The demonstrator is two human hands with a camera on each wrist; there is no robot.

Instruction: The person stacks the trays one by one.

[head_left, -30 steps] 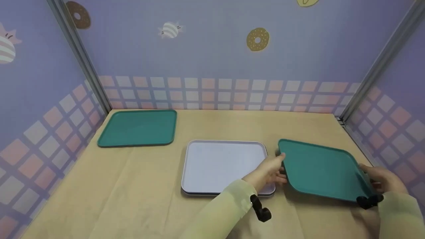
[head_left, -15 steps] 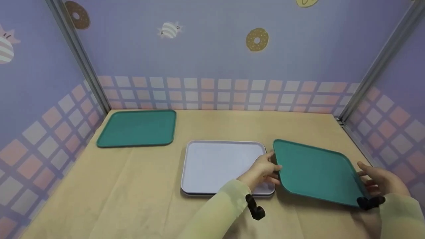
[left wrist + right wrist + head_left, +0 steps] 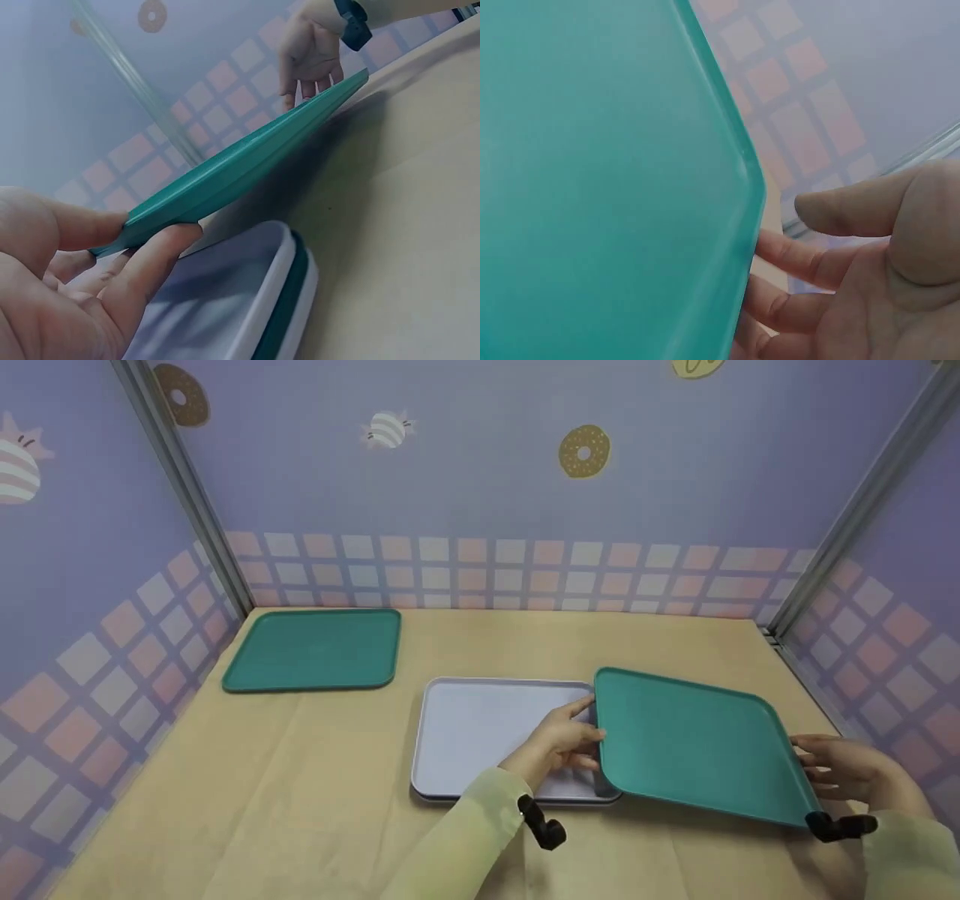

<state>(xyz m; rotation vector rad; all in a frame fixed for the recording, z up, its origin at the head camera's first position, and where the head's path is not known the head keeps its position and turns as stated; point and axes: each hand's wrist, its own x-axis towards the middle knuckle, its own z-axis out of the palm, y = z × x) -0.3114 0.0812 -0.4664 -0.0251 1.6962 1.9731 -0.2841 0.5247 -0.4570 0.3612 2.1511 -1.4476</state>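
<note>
A green tray (image 3: 694,746) is raised off the table at the right, tilted, its left side above the edge of a tray stack. My left hand (image 3: 559,742) pinches its left rim, with fingers above and below the rim in the left wrist view. At the opposite rim, the fingers of my right hand (image 3: 862,769) touch the edge from behind or below; in the right wrist view the thumb (image 3: 847,210) stands off the tray. Under the left hand lies a white tray (image 3: 480,727), top of a stack with a green layer (image 3: 289,307) and another pale rim beneath.
A second green tray (image 3: 315,649) lies flat at the back left of the cloth-covered table (image 3: 262,780). Patterned walls (image 3: 480,495) enclose the back and both sides, with metal posts (image 3: 832,510) at the corners.
The held green tray has moved left, partly over the white tray's right side. Both hands travelled with it, and the right thumb no longer lies on the rim. The back-left tray stayed put.
</note>
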